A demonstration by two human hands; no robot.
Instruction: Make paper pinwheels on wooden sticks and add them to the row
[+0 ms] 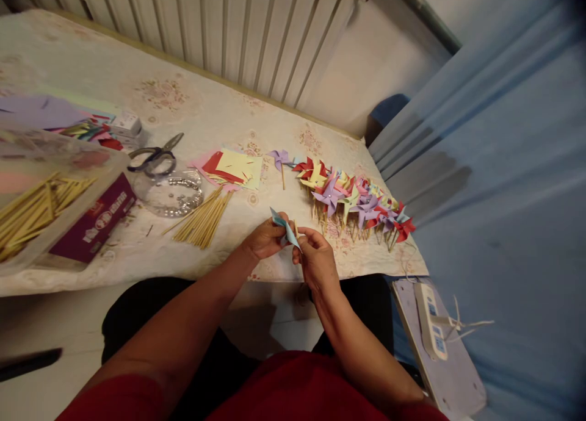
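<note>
Over the table's near edge, my left hand [264, 239] and my right hand [315, 256] meet, both closed in a pinch on a light blue paper piece [284, 227]. A thin wooden stick [295, 227] shows between the fingers beside the paper. Just beyond my hands lies a loose bundle of wooden sticks [204, 221]. A heap of finished paper pinwheels [352, 196] in red, yellow, purple and pink lies to the right. A stack of coloured paper squares [231, 166] rests behind the sticks.
Scissors [154, 155] lie left of the paper squares, next to a clear round dish of pins [170, 195]. A plastic box of more sticks [39, 210] sits at the left on a maroon carton [96, 221]. A power strip [429, 320] lies at lower right; blue fabric [503, 183] fills the right.
</note>
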